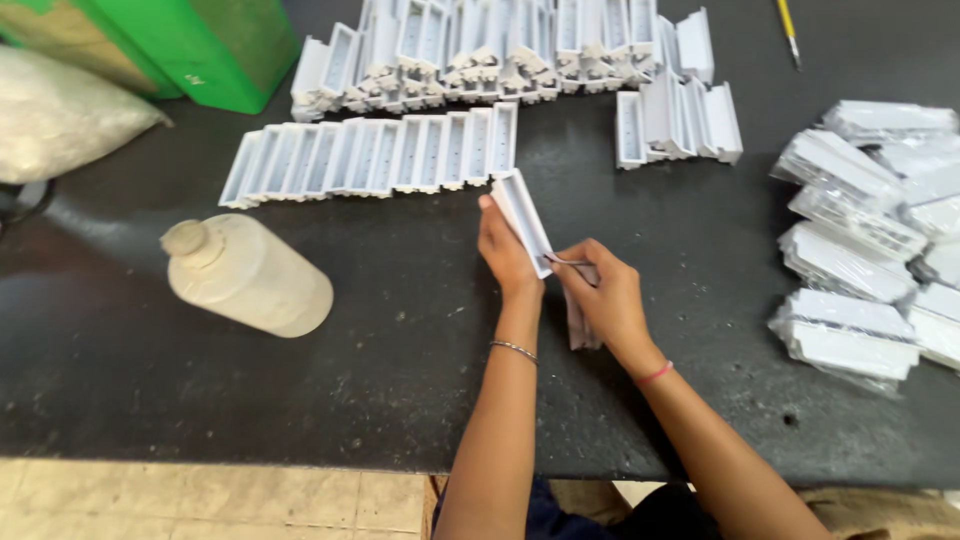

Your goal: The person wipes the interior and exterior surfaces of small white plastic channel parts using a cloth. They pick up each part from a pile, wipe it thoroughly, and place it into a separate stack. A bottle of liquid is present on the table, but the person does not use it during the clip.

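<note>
The left hand (505,250) grips a white plastic channel piece (524,218), hiding its lower end; its long axis points away, slightly left. The right hand (605,298) pinches a thin tool (568,262) against it, above the black table (350,350).

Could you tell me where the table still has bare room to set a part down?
Bare table lies below the bottle, and between the right hand and the wrapped packs. The far edge is crowded with white parts.
</note>
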